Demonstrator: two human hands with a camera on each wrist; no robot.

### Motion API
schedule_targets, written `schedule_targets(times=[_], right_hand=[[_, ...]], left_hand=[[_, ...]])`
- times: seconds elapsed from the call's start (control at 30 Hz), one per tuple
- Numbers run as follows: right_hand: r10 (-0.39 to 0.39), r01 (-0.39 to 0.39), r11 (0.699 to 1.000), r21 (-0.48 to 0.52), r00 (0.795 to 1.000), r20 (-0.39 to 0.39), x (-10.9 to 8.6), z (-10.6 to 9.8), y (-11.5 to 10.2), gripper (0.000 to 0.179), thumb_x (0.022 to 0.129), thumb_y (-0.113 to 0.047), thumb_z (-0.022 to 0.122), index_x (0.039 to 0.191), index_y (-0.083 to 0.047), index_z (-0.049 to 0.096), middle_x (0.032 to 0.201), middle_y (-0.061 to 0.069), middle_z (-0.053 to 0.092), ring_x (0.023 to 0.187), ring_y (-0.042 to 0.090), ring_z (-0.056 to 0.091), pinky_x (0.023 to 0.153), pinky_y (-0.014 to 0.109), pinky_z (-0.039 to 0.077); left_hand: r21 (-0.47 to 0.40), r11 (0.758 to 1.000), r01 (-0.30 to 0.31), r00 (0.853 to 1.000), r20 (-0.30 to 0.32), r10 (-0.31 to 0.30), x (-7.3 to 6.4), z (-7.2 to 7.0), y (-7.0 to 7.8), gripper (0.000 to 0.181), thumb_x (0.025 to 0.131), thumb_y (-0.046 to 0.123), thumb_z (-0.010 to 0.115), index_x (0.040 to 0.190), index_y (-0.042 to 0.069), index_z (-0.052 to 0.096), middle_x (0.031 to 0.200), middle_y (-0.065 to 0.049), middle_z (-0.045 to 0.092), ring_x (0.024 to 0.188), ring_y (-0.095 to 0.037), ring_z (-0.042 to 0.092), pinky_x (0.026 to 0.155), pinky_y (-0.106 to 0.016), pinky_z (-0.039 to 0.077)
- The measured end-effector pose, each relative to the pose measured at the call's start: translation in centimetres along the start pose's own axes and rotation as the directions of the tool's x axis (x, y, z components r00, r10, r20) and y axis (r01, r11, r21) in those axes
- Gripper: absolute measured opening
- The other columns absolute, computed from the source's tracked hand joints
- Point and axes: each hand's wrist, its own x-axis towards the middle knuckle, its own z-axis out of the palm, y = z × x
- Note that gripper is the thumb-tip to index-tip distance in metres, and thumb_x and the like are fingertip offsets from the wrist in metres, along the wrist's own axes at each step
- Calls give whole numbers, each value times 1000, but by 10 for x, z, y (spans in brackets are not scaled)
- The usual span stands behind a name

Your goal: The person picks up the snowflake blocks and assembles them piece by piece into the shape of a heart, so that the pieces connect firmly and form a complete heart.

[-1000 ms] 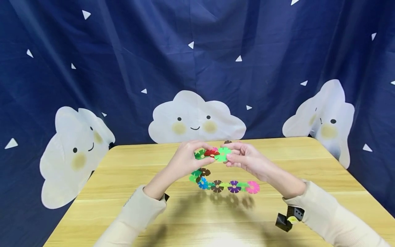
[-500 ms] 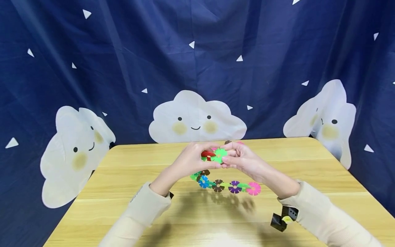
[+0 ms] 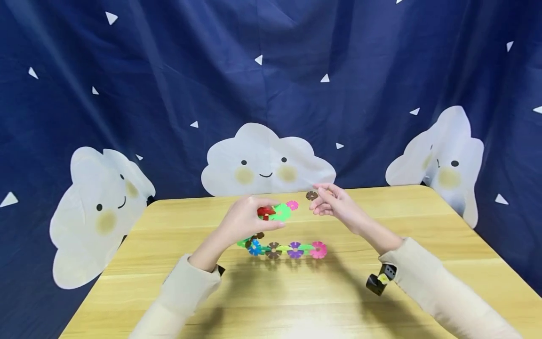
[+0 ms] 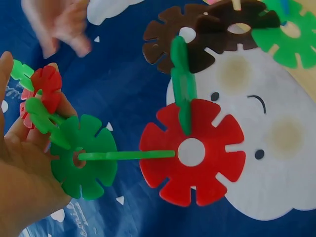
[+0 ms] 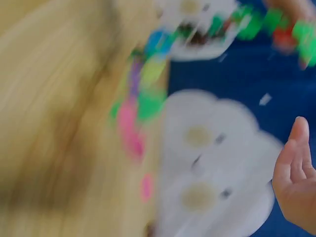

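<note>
My left hand (image 3: 243,217) pinches a chain of slotted plastic flower discs near its upper end, around a red disc (image 3: 265,211) and a light green disc (image 3: 280,213). In the left wrist view the chain runs from the fingers through a dark green disc (image 4: 96,175) and a large red disc (image 4: 228,136) to brown discs (image 4: 163,47). Its lower part bends round a blue disc (image 3: 254,247) and ends in a pink disc (image 3: 319,250). My right hand (image 3: 340,208) is off to the right of the chain, holding nothing, with fingers loosely bent.
Two loose discs lie toward the back of the wooden table (image 3: 338,301), one pink (image 3: 292,205) and one brown (image 3: 311,196) beside the right fingertips. A dark blue curtain (image 3: 271,94) with cloud prints hangs behind the table's back edge.
The right hand has let go of the light green disc and drawn away to the right. The left hand has shifted left, carrying the chain with it.
</note>
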Motion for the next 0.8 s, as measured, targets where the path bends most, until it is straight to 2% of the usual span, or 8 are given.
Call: schedule_targets(times=[0.07,0.17,0.3,0.37,0.47,0.6,0.7,0.8], right_hand=[[22,-24,997,-78,1000,-19,11,-8,14,41,99,-25,36,123,9,34,83,0,66,77,8,62,73,21,50],[44,-45,982,-181,999,-12,26,-16,37,40,100,-29,33,117,7,40,100,16,65,94,18,61,82,29,48],[65,-47,949,-310,997,48,46,-18,63,47,100,-33,28,118,8,42,124,26,50,116,37,46,94,46,40],[94,-58,922,-382,993,77,56,-17,74,48,100,-34,28,122,8,41,128,27,45,121,41,40,97,50,36],[133,-71,879,-471,986,98,71,-9,91,50,100,-35,29,128,5,38,131,26,41,123,41,36,101,50,31],[166,-78,815,-574,981,102,89,-2,108,56,98,-42,28,128,4,39,126,24,45,122,40,38,103,49,28],[190,-61,761,-646,973,132,96,0,112,66,97,-49,22,128,6,38,122,25,46,120,41,40,102,49,30],[203,-48,721,-691,968,146,97,0,111,68,98,-47,21,130,10,37,125,28,45,121,42,39,103,48,29]], left_hand=[[34,999,16,1000,12,-16,-5,-5,-3,46,71,37,76,108,11,68,75,5,64,58,-7,47,50,-22,38],[54,998,22,999,24,-23,-10,-11,-6,46,71,38,75,108,11,68,71,6,63,58,-6,47,49,-22,37],[58,998,21,1000,22,-22,-13,-17,-6,46,71,37,75,108,11,68,76,4,65,59,-5,50,51,-22,40],[59,998,22,999,22,-24,-14,-19,-6,46,71,37,75,108,11,68,77,3,66,59,-5,50,52,-22,40],[68,997,37,999,30,-39,-18,-22,-7,46,72,38,75,108,10,68,76,3,66,59,-4,49,53,-22,40],[89,995,34,999,29,-36,-22,-23,-9,45,71,38,75,106,11,68,75,6,66,60,-3,50,55,-21,41],[99,995,9,1000,26,-11,-23,-23,-8,45,71,39,75,105,11,69,77,5,67,62,-4,53,57,-21,42],[99,995,-2,1000,28,-1,-23,-22,-7,45,71,40,75,105,11,69,77,5,67,63,-3,54,57,-21,43]])
